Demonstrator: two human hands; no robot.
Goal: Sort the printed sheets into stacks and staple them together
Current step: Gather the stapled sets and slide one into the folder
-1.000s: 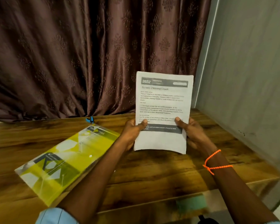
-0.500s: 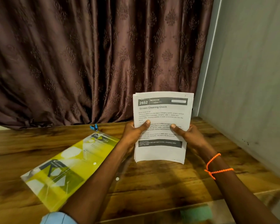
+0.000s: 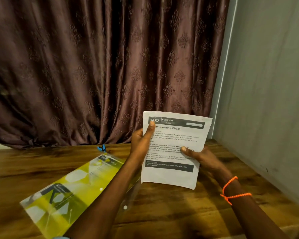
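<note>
From the head camera, your left hand (image 3: 141, 144) grips the printed sheets (image 3: 173, 150) along their left edge, thumb laid up over the dark header bar beside the number there, fingers wrapped behind the paper. Your right hand (image 3: 199, 157) pinches the same sheets at about their 3 o'clock edge, thumb pressed flat across the middle lines of text, the other fingers hidden behind. The sheets stand nearly upright and lean slightly to the right, held clear of the wooden table (image 3: 162, 213), with the front page facing you; its title ends in "Cleaning Check" and "BEDROOM" shows in the header. Whether the pile is thick or thin you cannot tell from this angle. An orange cord bracelet (image 3: 231, 192) circles your right wrist. At 8 o'clock from the sheets, a yellow-green plastic folder (image 3: 67, 192) lies flat on the table, slanting from lower left to upper right, partly under your left forearm. Just beyond the folder's far corner, at about 9 o'clock from the sheets, a small blue clip (image 3: 101, 148) sits near the foot of the brown patterned curtain (image 3: 102, 66). A grey wall (image 3: 266, 100) closes the right side.
</note>
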